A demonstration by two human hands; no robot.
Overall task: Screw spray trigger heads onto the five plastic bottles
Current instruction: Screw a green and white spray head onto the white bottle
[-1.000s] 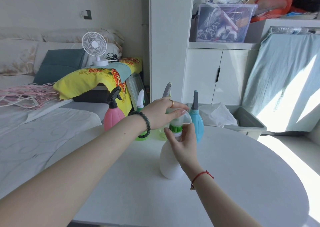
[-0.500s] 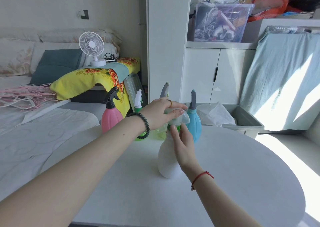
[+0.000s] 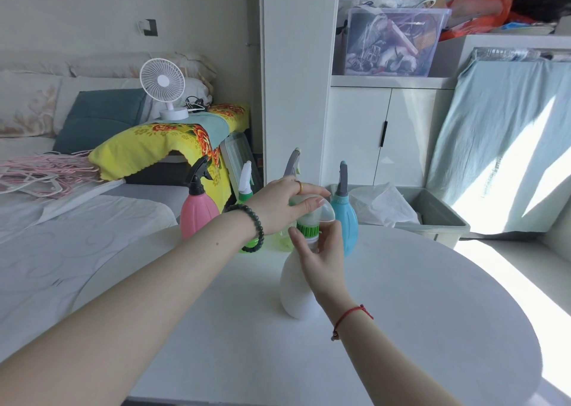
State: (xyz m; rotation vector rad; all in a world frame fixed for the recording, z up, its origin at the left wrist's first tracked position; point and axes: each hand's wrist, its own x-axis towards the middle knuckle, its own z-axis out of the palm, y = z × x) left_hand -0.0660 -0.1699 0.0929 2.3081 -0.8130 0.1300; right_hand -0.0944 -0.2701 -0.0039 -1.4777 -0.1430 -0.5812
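Observation:
A white bottle (image 3: 295,285) stands in the middle of the round white table (image 3: 401,313). On its neck sits a pale spray trigger head (image 3: 324,214) with a green ribbed collar (image 3: 307,227). My left hand (image 3: 282,207) grips the trigger head from above. My right hand (image 3: 321,258) pinches the bottle's neck just under the collar. Behind stand a pink bottle (image 3: 197,217) with a black head, a green bottle (image 3: 245,195) with a white head, a yellow-green bottle (image 3: 284,240) with a grey head, mostly hidden by my left hand, and a blue bottle (image 3: 344,217) with a grey head.
A grey bin (image 3: 438,217) with a white bag stands behind the table at the right. A bed (image 3: 61,235) lies at the left, with a yellow cloth and a small white fan (image 3: 163,87) behind it. White cupboards (image 3: 386,133) rise at the back.
My right hand's fingers have shifted around the neck, and the green collar shows again after being covered half a second ago. The bottle stays in place.

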